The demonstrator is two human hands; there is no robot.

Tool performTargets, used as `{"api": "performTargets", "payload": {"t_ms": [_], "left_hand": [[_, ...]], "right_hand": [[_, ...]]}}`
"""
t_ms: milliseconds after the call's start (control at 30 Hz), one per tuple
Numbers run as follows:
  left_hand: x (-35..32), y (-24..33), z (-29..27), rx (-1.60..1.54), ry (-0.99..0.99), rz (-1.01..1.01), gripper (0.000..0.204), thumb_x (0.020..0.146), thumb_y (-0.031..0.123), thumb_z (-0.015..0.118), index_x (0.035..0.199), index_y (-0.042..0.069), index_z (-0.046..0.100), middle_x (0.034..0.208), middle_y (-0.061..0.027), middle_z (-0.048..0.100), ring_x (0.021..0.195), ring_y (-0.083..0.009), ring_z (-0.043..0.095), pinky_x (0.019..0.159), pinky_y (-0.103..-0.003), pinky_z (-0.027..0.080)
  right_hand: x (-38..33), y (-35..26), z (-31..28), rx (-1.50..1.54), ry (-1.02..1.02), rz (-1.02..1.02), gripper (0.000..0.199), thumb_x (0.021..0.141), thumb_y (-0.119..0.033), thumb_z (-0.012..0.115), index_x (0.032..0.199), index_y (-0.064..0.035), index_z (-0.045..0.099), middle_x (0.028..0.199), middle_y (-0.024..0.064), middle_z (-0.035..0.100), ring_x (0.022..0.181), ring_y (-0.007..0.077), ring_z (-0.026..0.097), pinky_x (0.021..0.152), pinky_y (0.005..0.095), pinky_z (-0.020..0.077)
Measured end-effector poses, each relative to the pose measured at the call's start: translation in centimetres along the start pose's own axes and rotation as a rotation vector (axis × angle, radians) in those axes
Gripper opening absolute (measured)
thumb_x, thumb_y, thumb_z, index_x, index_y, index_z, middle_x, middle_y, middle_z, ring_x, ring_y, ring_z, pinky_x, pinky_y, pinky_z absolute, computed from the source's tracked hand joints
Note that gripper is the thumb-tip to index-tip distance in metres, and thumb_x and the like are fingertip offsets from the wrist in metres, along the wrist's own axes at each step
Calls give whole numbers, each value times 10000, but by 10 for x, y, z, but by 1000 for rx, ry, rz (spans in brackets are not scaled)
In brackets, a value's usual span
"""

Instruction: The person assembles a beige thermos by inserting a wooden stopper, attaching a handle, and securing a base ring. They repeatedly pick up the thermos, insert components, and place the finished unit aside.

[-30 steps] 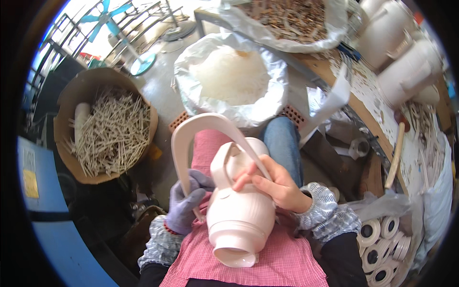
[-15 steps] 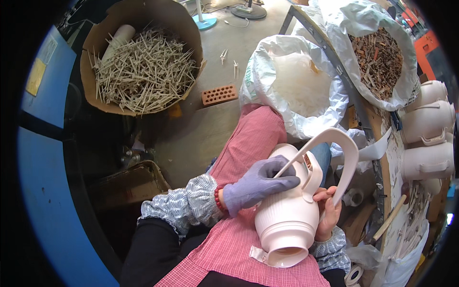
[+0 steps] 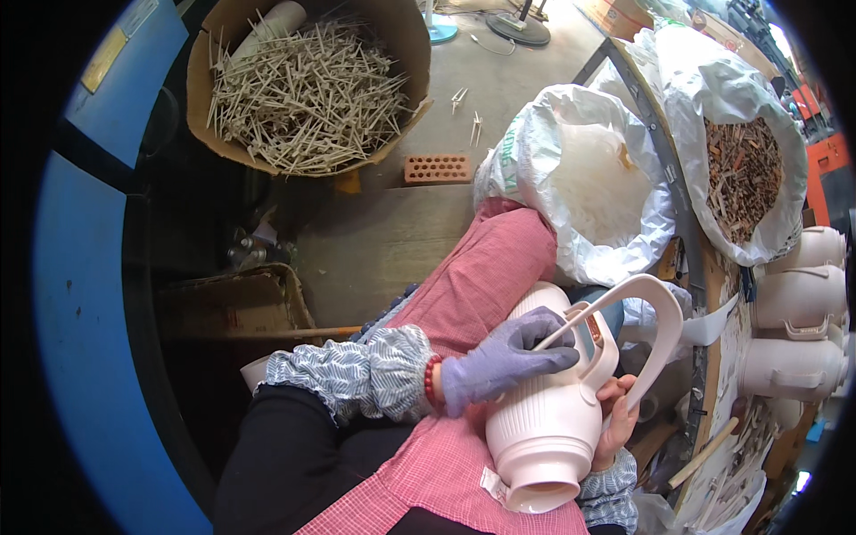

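Note:
A pale pink jug body (image 3: pixel 544 432) lies tilted across my lap, its round mouth toward me. It has a ribbed side and a small fixed side handle (image 3: pixel 605 355). A long curved carrying handle (image 3: pixel 667 325) arches over its right side. In a purple glove, my left hand (image 3: pixel 504 357) lies over the jug with its fingers closed on one thin end of the curved handle. My bare right hand (image 3: pixel 615 419) is beside the jug's right side, its fingers closed around the other end of that handle; the palm is partly hidden.
A cardboard drum (image 3: pixel 417 111) of thin pale plastic sprues stands far left. A brick (image 3: pixel 437 168) lies on the floor. White sacks hold translucent material (image 3: pixel 602 183) and brown scraps (image 3: pixel 744 174). More pink jugs (image 3: pixel 792 370) and a wooden-handled tool (image 3: pixel 704 453) are at right.
The whole view has shifted, so the surroundings sit further right and mostly lower. Both hands keep nearly the same hold on the curved handle, and the jug is turned very slightly.

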State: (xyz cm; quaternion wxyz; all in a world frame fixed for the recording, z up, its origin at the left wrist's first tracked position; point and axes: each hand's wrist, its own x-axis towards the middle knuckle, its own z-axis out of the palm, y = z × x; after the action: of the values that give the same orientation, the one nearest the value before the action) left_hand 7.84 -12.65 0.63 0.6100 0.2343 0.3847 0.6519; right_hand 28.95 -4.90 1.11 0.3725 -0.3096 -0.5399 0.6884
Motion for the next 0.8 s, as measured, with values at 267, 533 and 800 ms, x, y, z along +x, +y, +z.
{"api": "performTargets", "payload": {"t_ms": [267, 533, 800], "left_hand": [[-9, 1, -2, 7, -17, 10, 250, 910, 193, 658, 1088, 36, 579, 1023, -34, 522, 994, -102, 491, 900, -253, 403], [30, -6, 2, 291, 14, 732, 238, 876, 178, 687, 1056, 36, 624, 1057, -67, 569, 1004, -152, 550, 874, -279, 435], [32, 81, -23, -181, -254, 779, 242, 895, 87, 654, 1119, 7, 612, 1069, -51, 576, 1045, -119, 530, 920, -283, 434]], "right_hand": [[0, 1, -6, -50, 4, 31, 381, 986, -302, 490, 1212, -7, 406, 872, 77, 560, 912, 176, 532, 891, 324, 414], [29, 9, 37, 125, 302, -46, 284, 989, -219, 494, 1181, -9, 506, 944, 41, 566, 870, 151, 570, 787, 296, 487], [93, 9, 34, -253, 129, -181, 231, 951, -174, 558, 1125, -23, 543, 881, 12, 566, 766, 101, 531, 677, 248, 440]]}}
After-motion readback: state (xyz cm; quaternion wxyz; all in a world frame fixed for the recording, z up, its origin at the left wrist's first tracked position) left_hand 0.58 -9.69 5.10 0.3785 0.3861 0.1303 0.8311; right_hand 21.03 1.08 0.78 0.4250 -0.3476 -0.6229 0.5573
